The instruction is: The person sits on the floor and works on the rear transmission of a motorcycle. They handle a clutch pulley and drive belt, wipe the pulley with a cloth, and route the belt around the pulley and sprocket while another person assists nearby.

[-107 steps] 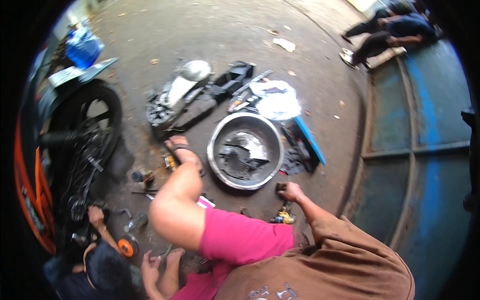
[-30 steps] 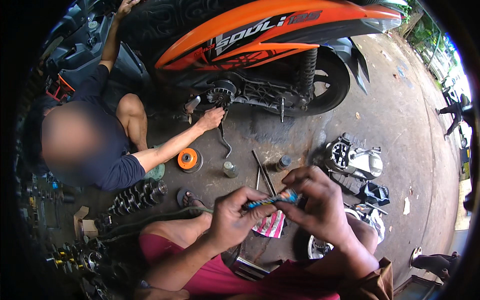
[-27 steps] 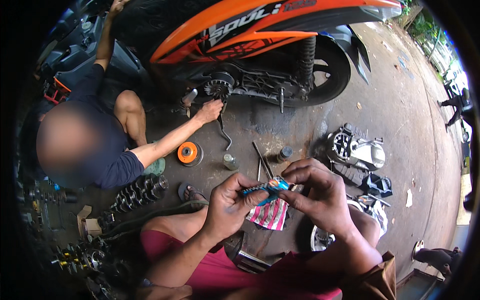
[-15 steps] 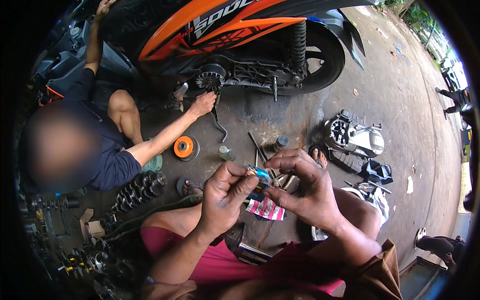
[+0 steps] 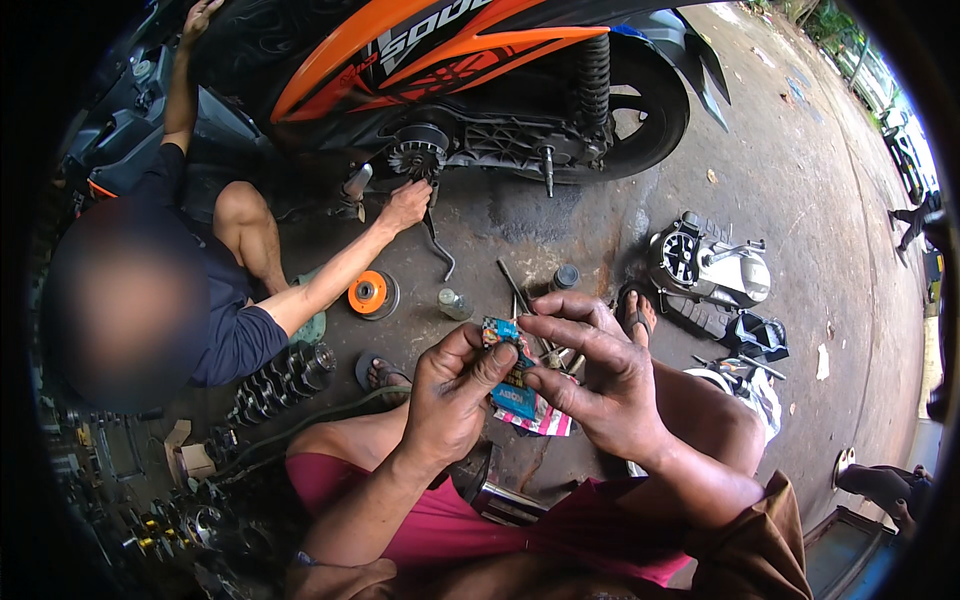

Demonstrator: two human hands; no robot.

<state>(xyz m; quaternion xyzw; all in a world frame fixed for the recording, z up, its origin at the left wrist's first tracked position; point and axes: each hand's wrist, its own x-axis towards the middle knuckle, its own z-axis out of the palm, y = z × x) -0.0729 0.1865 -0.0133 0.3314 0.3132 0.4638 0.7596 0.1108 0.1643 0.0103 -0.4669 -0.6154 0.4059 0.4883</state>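
A small blue sachet [image 5: 514,398] with coloured printing is upright in front of me, above my lap. My left hand [image 5: 448,390] is closed in a pinch on it, thumb over its left side. Beside its right edge is my right hand [image 5: 605,375], fingers curved and thumb apart; whether its fingertips touch the sachet I cannot tell. Below the sachet, a pink-and-white striped cloth [image 5: 548,416] lies on the ground. Long-handled tools [image 5: 514,283] lie beyond my fingers, partly hidden by them.
An orange-and-black scooter [image 5: 450,60] stands ahead. A co-worker's hand [image 5: 406,206] reaches its exposed finned drive part [image 5: 417,158]. An orange-centred round part [image 5: 370,292], a glass jar [image 5: 454,304] and a dark can [image 5: 566,277] stand on the ground. Right lies a metal engine cover [image 5: 728,268]; left, several dark parts [image 5: 285,385].
The sachet has turned in my left hand, and more of its blue printed face shows. My right fingers have shifted slightly left. The co-worker's hand stays at the drive part.
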